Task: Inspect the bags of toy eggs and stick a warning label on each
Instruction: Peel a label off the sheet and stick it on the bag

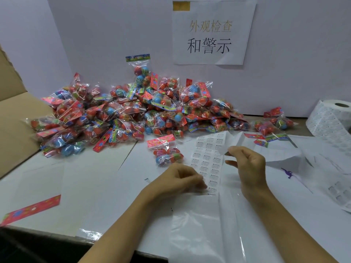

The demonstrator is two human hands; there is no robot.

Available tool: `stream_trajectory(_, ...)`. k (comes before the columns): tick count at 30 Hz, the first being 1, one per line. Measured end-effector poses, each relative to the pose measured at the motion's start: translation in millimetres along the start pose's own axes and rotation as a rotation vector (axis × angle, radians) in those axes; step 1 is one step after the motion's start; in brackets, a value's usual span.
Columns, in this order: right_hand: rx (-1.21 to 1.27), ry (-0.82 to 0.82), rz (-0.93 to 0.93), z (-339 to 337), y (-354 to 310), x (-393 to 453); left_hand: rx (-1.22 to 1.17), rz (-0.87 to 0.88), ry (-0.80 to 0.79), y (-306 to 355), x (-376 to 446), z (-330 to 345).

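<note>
A large heap of clear bags of toy eggs point(133, 111) with pink header cards lies at the back of the table. One bag point(166, 151) lies apart, just beyond my left hand point(180, 178). A strip of warning labels point(208, 160) runs down the table between my hands. My left hand holds the strip down at its near end, fingers curled on it. My right hand point(248, 164) pinches a small label or the strip's upper edge between thumb and fingers; which one is unclear.
A roll of labels point(330, 120) stands at the right edge. Two more egg bags point(273, 124) lie near it. A cardboard box point(13, 118) sits at the left. Loose white backing sheets point(313, 168) cover the right side. A pink header card point(32, 208) lies front left.
</note>
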State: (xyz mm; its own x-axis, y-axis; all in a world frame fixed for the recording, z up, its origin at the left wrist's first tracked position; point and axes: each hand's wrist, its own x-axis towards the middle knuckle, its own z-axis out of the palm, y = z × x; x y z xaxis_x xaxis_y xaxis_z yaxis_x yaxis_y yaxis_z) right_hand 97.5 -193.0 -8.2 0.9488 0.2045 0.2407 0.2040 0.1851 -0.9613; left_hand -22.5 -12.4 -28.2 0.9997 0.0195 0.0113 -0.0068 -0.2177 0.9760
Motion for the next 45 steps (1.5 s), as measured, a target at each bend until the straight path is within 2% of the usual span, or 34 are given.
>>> stream_trajectory(3,-0.102,-0.142,-0.017,6,4,-7,0.237,0.075,-0.006,0,1,2)
stream_trajectory(8,-0.405,-0.189,-0.234,10,8,-17,0.121,0.117,0.174,1,3,2)
stream_trajectory(14,-0.434,-0.324,-0.353,17,10,-27,0.049,0.135,0.204,4,2,8)
stream_trajectory(19,-0.372,-0.445,-0.255,13,10,-24,0.002,0.161,0.198,6,1,7)
stream_trajectory(23,-0.354,-0.432,-0.108,14,11,-20,-0.032,0.156,0.194,9,0,6)
stream_trajectory(27,-0.331,-0.386,-0.139,12,12,-18,0.165,0.18,0.275,6,1,7)
stream_trajectory(29,-0.303,-0.359,-0.146,12,12,-17,0.353,0.26,0.402,1,5,8)
stream_trajectory(31,-0.253,-0.326,-0.111,12,13,-15,0.573,0.316,0.599,-5,10,4)
stream_trajectory(32,-0.223,-0.312,-0.08,11,13,-15,0.665,0.295,0.692,-7,10,0)
stream_trajectory(34,-0.161,-0.298,-0.018,11,13,-13,0.814,0.092,0.775,-11,8,-12)
stream_trajectory(36,-0.104,-0.287,0.039,13,12,-14,0.85,-0.156,0.721,-14,3,-22)
stream_trajectory(37,-0.093,-0.285,0.064,14,12,-14,0.796,-0.203,0.695,-15,3,-25)
stream_trajectory(41,-0.099,-0.301,0.087,17,11,-17,0.556,-0.005,0.727,-7,3,-22)
stream_trajectory(45,-0.113,-0.298,0.102,17,7,-19,0.519,0.196,0.576,1,3,-10)
